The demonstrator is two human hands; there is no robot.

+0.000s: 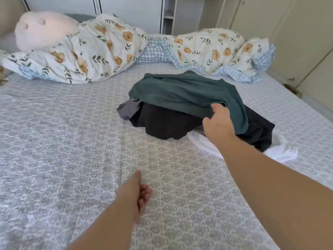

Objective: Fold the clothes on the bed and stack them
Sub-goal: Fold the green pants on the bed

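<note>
Progress: nothing on the bed (75, 141) looks folded or stacked yet; the task seems to be at its very start.
Pile: the clothes lie in one loose heap right of centre on the patterned sheet, near the rumpled floral duvet (100, 51) but apart from it.
Top layer: a teal garment (183, 92) drapes over the heap, its long axis running from upper left to lower right, the near edge drooping toward the person.
Under layers: a black garment (165, 123) spreads beneath it, a grey piece (128, 110) pokes out at the left, and a white garment (281, 152) lies at the bottom right, partly covered.
Right hand (219, 123): it pinches the near hem of the teal garment, thumb on top; the fingers underneath are hidden, so the hold is probably a light one.
Left hand (138, 192): it is loosely curled above the bare sheet, holding nothing, well apart from the pile.
Left to do: likely every piece, four as far as can be counted, needs separating, folding and stacking.
</note>
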